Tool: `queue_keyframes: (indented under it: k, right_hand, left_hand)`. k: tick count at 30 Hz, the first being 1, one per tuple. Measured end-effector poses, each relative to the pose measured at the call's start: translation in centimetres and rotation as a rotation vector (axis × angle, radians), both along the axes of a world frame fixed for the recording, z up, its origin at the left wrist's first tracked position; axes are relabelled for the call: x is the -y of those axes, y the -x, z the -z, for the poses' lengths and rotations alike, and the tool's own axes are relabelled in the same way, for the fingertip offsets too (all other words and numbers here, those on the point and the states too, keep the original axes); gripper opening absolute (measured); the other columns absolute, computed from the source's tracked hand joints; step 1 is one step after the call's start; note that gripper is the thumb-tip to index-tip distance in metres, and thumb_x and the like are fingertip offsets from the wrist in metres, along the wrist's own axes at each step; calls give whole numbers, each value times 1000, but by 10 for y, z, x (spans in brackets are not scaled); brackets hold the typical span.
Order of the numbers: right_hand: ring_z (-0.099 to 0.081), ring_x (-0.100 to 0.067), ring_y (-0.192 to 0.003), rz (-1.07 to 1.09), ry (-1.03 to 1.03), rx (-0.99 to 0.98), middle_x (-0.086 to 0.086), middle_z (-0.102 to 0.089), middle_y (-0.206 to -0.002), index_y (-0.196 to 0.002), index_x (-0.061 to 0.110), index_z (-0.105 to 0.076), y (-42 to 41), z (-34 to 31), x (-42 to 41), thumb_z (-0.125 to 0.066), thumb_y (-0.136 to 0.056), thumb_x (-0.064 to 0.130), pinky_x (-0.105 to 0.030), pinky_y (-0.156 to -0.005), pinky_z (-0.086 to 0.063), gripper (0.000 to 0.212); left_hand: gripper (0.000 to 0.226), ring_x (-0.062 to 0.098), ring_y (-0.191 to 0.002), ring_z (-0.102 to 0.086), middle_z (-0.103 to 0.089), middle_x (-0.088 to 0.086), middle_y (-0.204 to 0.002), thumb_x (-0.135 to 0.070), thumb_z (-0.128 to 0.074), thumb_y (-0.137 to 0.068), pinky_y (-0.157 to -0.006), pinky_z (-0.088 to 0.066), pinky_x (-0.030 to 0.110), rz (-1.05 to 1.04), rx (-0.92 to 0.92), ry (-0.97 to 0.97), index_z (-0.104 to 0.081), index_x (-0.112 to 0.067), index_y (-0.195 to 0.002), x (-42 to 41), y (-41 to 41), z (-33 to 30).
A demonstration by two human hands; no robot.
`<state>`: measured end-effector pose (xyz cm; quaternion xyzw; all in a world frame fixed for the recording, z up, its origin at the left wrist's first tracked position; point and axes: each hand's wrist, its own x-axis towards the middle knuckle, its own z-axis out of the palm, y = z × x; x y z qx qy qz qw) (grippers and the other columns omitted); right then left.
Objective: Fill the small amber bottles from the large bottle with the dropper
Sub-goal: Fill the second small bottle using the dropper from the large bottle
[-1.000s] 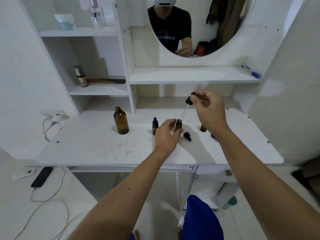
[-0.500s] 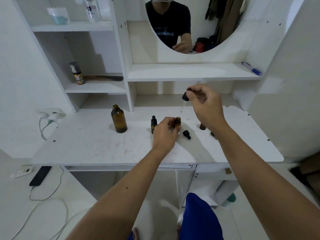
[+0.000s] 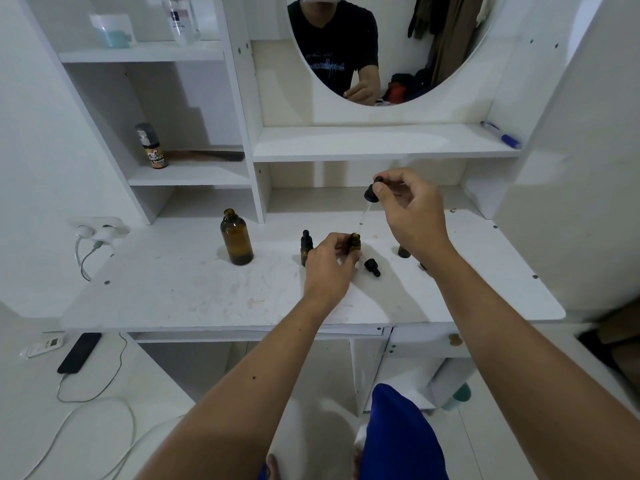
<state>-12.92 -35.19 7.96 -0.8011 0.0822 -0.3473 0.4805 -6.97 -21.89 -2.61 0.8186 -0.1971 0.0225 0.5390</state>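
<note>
Our right hand (image 3: pixel 408 209) pinches the dropper (image 3: pixel 367 202) by its bulb, tip hanging just above the open small amber bottle (image 3: pixel 354 242), which our left hand (image 3: pixel 327 265) grips upright on the table (image 3: pixel 173 285). We should centre the tip over the neck before squeezing gently. The large bottle (image 3: pixel 237 237) stands uncapped at nine o'clock, well apart.

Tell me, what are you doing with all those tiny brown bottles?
The right hand pinches a dropper above a small open amber bottle, which the left hand holds on the white desk. The large amber bottle stands open to the left. Another small bottle is capped, and a loose cap lies nearby.
</note>
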Motion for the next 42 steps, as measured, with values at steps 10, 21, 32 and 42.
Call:
queue_keyframes:
  k: [10, 21, 32, 42]
  right_hand:
    - [-70, 8, -79, -1, 61, -41, 7, -76, -88, -97, 10, -72, -1, 9, -3, -69, -98, 10, -4, -73, -47, 3]
    - [-73, 3, -85, -2, 54, -78, 10, -78, -89, -94, 20, -75, -2, 6, -6, -73, -95, 15, -7, -75, -51, 5]
    - [-71, 12, -82, 42, -39, -45, 11, -77, -89, -104, 13, -74, 2, -2, -12, -74, -97, 18, -4, -76, -50, 9]
    - [-78, -11, -93, -90, -130, 106, -4, -80, -102, -112, 8, -77, -9, -40, -57, -74, -96, 12, -22, -90, -59, 17]
  left_hand:
    - [28, -22, -89, -58, -68, -19, -97, -16, -72, -96, -83, -43, -1, 6, -12, 12, -67, -14, -123, 0, -1, 2]
    - [28, -2, -96, -66, -74, -9, -105, -17, -72, -96, -91, -51, 13, 13, -34, 33, -68, -13, -123, -1, 0, -2]
    - [51, 8, -113, -63, -69, -5, -124, -20, -78, -92, -104, -51, 26, 15, -119, 78, -57, -13, -138, -2, 4, -6]
    - [49, 1, -104, -66, -71, -12, -111, -32, -86, -84, -94, -52, 16, 103, -166, 147, -64, -23, -126, -51, 29, -6]
